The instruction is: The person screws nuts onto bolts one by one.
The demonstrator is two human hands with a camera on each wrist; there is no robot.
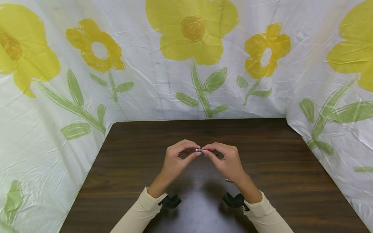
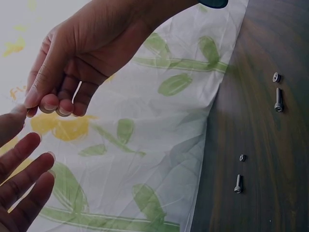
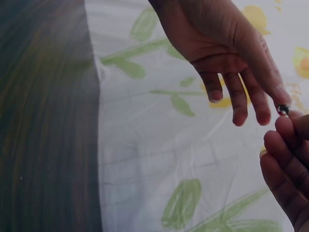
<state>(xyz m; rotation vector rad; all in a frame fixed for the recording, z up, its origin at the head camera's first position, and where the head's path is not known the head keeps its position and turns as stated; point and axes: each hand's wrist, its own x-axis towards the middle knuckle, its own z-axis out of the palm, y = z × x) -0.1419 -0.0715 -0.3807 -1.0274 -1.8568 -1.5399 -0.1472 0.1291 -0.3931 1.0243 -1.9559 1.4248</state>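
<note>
Can slide easily over the dark table [image 1: 125, 161], out to the left of the left hand [image 1: 178, 157] and out to the right of the right hand [image 1: 229, 158]. Blocked in the middle by both hands, pinching a small metal piece [image 1: 198, 149]. Can fit between the pale sleeves [image 1: 142, 207], but more tightly beside the left wrist camera [image 1: 171, 201] and the right wrist camera [image 1: 233, 200]. Low near the right hand, must mind two bolts [image 2: 278, 100] and two little nuts [image 2: 276, 77]. Stopped at the back and both sides by the flower curtain [image 1: 142, 87].
</note>
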